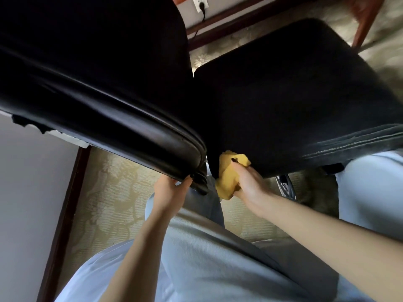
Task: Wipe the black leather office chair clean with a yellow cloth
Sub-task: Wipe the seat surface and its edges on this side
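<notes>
Right grip (247,185) bunches yellow cloth (229,178) against seat (283,94); left grip (170,190) clasps backrest (109,118)

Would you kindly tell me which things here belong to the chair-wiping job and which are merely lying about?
Part of the job:
black leather chair
yellow cloth, bunched in the right hand at the seat's corner
left hand, gripping the backrest's edge

Just lying about:
wall socket with a plug in it
wooden furniture leg
patterned carpet

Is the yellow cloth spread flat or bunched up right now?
Bunched up: the yellow cloth is a crumpled wad gripped in the right hand, against the black chair.
</notes>
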